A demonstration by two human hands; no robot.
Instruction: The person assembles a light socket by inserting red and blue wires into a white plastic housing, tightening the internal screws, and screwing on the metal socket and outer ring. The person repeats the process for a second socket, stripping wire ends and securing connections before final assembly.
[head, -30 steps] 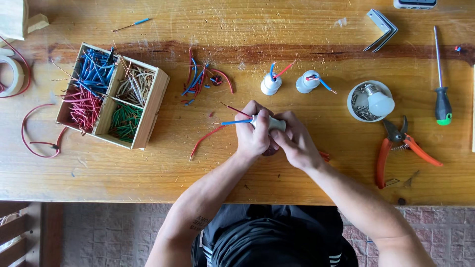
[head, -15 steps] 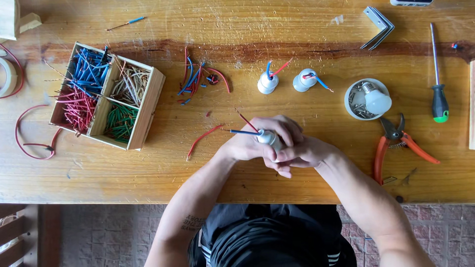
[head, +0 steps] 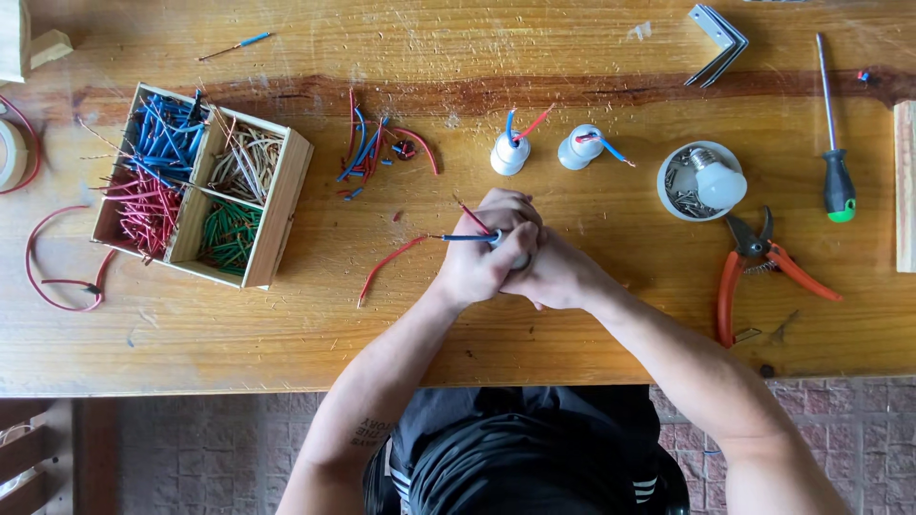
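While your hands stay low over the table, they have closed in since half a second ago: your left hand and right hand are now pressed together, fingers interlocked around a small white socket that is almost wholly hidden between them. Both hands are clamped on it. A blue wire and a red wire stick out to the left from under your left fingers, as before, though the blue one now lies flatter.

Going down in size around you: the wooden box of sorted wires sits well to your left, undisturbed. The orange pliers lie to your right, near your right forearm, and the screwdriver lies beyond them. A white cup holding a bulb stands just above the pliers. Two wired sockets stand just beyond your knuckles. A loose bunch of wires lies between those and the box, and a single red wire lies near your left wrist.
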